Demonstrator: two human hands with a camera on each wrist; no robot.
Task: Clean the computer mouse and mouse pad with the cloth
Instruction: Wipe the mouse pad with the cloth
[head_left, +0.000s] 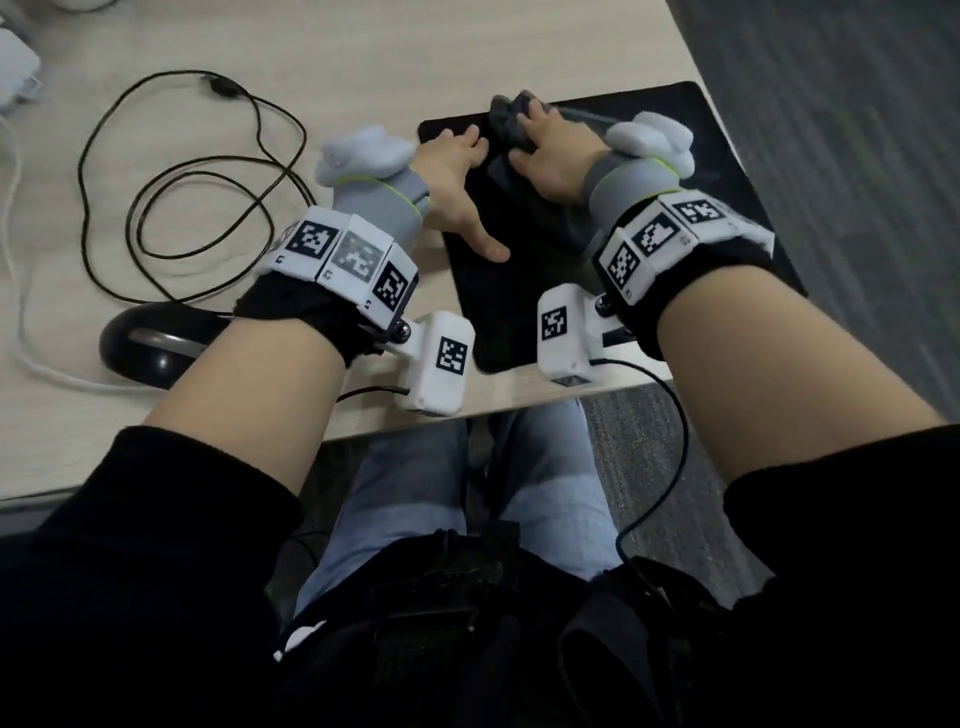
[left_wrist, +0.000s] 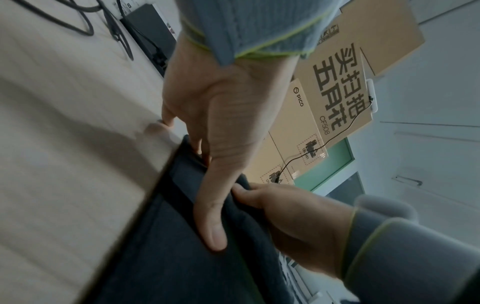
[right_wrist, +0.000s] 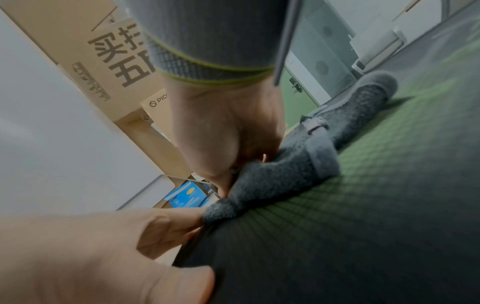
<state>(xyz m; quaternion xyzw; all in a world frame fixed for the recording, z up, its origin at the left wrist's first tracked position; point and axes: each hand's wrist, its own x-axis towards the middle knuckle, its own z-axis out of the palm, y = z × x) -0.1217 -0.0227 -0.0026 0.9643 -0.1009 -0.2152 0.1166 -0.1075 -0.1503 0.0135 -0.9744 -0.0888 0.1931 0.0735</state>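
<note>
**Both hands on the pad, cloth under your right**

Nearest you, the mouse (head_left: 150, 345) sits on the desk (head_left: 363, 62) by your left forearm, partly hidden by the arm and well apart from the pad (head_left: 519, 291). Its cable (head_left: 119, 197) loops across the desk beyond it.

Your left hand (head_left: 454, 182) lies spread and flat. The thumb rests on the pad; the fingers reach over its left edge, at least one tip touching the desk.

Your right hand (head_left: 550, 150) sits farther up the pad, fingers curled round the grey cloth (head_left: 511, 122), bunching it against the surface. The left wrist view shows the two hands touching.

The cloth is blurred in the head view, and your right wrist hides where it trails. The pad's right side is partly hidden behind your right forearm.
</note>
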